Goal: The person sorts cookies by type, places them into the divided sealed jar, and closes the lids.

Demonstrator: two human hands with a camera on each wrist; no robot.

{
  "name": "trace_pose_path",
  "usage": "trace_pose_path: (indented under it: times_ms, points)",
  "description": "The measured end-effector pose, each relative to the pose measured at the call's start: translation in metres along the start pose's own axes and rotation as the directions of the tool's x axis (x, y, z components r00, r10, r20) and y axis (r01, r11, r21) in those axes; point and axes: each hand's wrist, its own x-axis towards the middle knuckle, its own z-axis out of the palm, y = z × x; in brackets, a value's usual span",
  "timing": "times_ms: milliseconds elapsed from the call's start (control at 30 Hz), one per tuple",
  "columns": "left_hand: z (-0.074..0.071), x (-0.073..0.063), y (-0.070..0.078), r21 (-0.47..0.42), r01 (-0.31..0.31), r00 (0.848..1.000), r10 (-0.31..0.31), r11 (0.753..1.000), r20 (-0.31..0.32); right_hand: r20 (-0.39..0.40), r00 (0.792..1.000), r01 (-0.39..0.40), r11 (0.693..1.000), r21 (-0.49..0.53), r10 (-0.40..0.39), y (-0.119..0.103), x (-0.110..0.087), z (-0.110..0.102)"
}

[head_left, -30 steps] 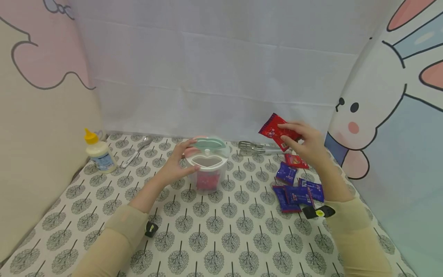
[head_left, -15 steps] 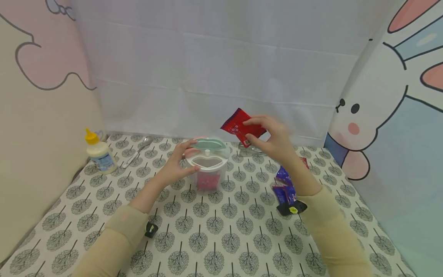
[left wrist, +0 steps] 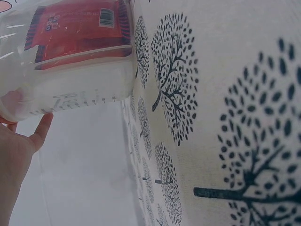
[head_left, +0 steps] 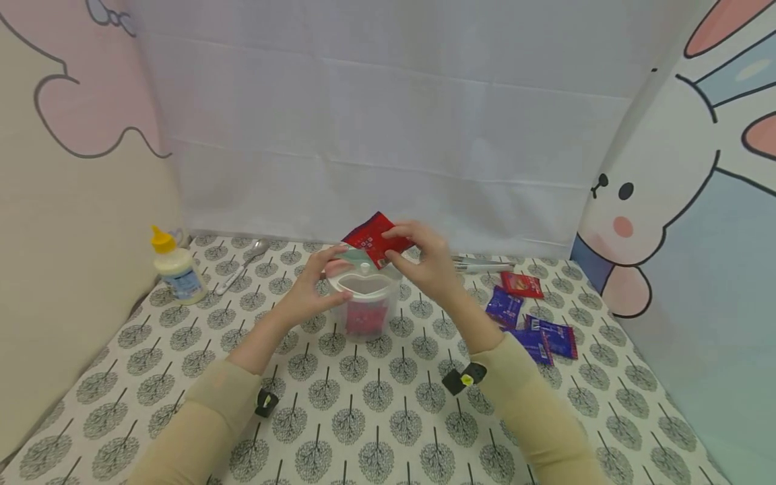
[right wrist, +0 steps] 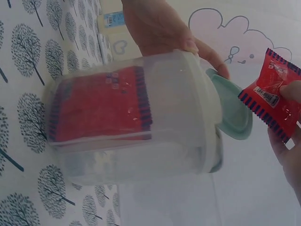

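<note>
Snack packet (head_left: 366, 236), red with dark blue striped ends, hung over the container's lid, near a raised green flap (right wrist: 233, 113); I couldn't tell whether those 2 touched. I saw the right hand (head_left: 433, 263) pinching it between thumb and fingers, nearly closed. The left hand (head_left: 306, 289), spread wide, gripped the rim of the clear plastic container (right wrist: 169, 89), upright on a tree-print tablecloth (head_left: 376, 417). Through its wall I made out red packaging (right wrist: 101, 106). To the right I had 1 red packet (head_left: 523, 285) lying beyond several violet packets (head_left: 504, 306), some partly behind the right sleeve. Metal tongs (head_left: 485, 267) lay behind, partly hidden by the right hand. Over left, a spoon (head_left: 242, 267) lay near a yellow-capped bottle (head_left: 180, 274).
</note>
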Motion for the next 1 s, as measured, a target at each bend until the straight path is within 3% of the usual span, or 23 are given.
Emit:
trace_pose_path:
  times_ms: [67, 200, 300, 433, 600, 733, 867, 1000]
  points:
    - [0.000, 0.000, 0.000, -0.002, 0.000, 1.000, 0.000, 1.000, 0.004, -0.019, 0.998, -0.055, 0.998, 0.008, 0.055, 0.002, -0.004, 0.007]
    - [0.004, 0.003, -0.018, 0.003, 0.014, 1.000, -0.014, 1.000, -0.003, -0.034, 0.991, -0.127, 0.989, 0.075, 0.130, -0.001, -0.011, 0.015]
    - [0.006, 0.005, -0.034, 0.002, 0.023, 1.000, -0.023, 1.000, -0.014, -0.025, 0.989, -0.140, 0.976, 0.169, 0.146, -0.010, -0.012, 0.017]
    - [0.006, 0.005, -0.037, -0.013, 0.011, 1.000, -0.012, 1.000, -0.014, 0.003, 0.985, -0.169, 0.955, 0.244, 0.174, -0.020, -0.014, 0.018]
    - [0.006, 0.004, -0.035, -0.004, 0.052, 0.999, -0.052, 0.999, -0.012, 0.033, 0.979, -0.202, 0.953, 0.227, 0.200, -0.020, -0.021, 0.023]
    - [0.006, 0.004, -0.033, 0.005, 0.070, 0.997, -0.070, 0.998, -0.013, 0.042, 0.985, -0.173, 0.968, 0.179, 0.168, -0.019, -0.025, 0.025]
    - [0.005, 0.003, -0.031, 0.010, 0.083, 0.997, -0.083, 0.996, -0.005, -0.005, 0.995, -0.103, 0.990, 0.101, 0.104, -0.017, -0.024, 0.026]
    - [0.006, 0.003, -0.032, 0.015, 0.084, 0.996, -0.084, 0.996, -0.004, -0.039, 0.994, -0.098, 0.992, 0.083, 0.102, -0.018, -0.021, 0.027]
